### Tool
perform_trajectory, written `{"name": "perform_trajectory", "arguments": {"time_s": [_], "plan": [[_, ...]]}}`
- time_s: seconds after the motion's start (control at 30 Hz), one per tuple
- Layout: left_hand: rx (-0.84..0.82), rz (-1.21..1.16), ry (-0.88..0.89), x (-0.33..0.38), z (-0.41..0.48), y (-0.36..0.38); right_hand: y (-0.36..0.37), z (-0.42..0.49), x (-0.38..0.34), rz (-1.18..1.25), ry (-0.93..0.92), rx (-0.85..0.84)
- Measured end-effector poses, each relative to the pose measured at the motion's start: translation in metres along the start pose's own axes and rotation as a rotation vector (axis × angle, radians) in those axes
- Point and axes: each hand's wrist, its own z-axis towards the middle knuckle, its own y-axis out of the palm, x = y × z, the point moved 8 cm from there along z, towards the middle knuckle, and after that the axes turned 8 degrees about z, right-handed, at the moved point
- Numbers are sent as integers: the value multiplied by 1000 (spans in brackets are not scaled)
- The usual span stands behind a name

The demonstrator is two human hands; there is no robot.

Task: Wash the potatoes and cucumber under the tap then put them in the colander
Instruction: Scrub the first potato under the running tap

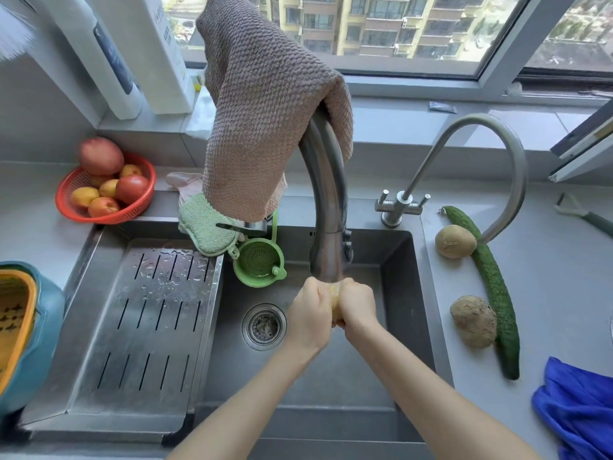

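Under the spout of the big tap (326,207), over the sink (331,376), both my hands wrap one yellowish potato (335,302). My left hand (310,315) grips its left side and my right hand (358,310) its right side; most of the potato is hidden between them. On the counter to the right lie two more potatoes, one at the back (455,241) and one nearer (474,321), touching a long green cucumber (494,287). A teal and yellow colander (20,330) stands at the left edge.
A slotted steel drain tray (142,330) covers the sink's left half. A brown cloth (265,104) hangs over the tap. A red basket of fruit (106,190) sits back left, a small green strainer (260,262) behind the tap, a thin second tap (464,167) and a blue cloth (580,410) to the right.
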Motion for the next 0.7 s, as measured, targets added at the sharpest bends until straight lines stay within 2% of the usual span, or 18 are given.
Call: {"name": "perform_trajectory", "arguments": {"time_s": [0.1, 0.2, 0.3, 0.37, 0.4, 0.47, 0.57, 0.7], "plan": [[-106, -241, -211, -4, 5, 0, -5, -26, -28, -221, -384, 68], [-239, -370, -426, -10, 0, 3, -5, -49, -42, -333, -702, 109], [-341, -460, -530, -11, -8, 10, -7, -47, -43, -355, -861, 142], [-362, -481, -521, -9, -13, 15, -10, -46, -45, -330, -936, 160], [-341, -446, -459, -9, -12, 17, -11, -47, -46, -312, -944, 160], [-191, -249, -221, -2, -8, 9, -13, -41, -44, -250, -789, 135], [96, 60, 151, 13, -5, -13, -2, -18, -26, -241, -416, 23], [193, 274, 607, 30, -12, -14, 12, -12, -10, -334, 9, -280]]}}
